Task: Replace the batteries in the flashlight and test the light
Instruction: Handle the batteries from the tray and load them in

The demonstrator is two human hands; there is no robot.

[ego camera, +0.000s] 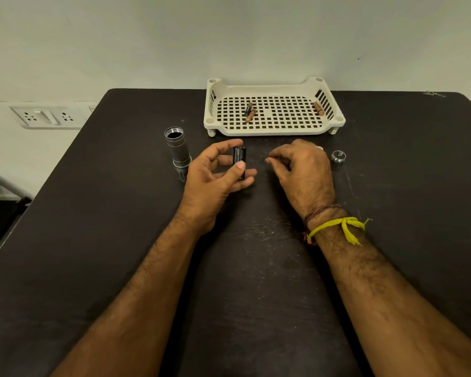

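Gripping black battery holder [239, 161] in left hand [215, 176], lower end hidden by thumb

My left hand [218, 172] covers the lower part of the black battery holder [239, 159], so I can't tell if cells sit inside. My right hand's [301, 170] curled fingertips hide whatever they pinch. Battery [250, 111] labels in the tray [272, 130] are too small to read.

Battery holder [239, 158] in left hand [215, 172]
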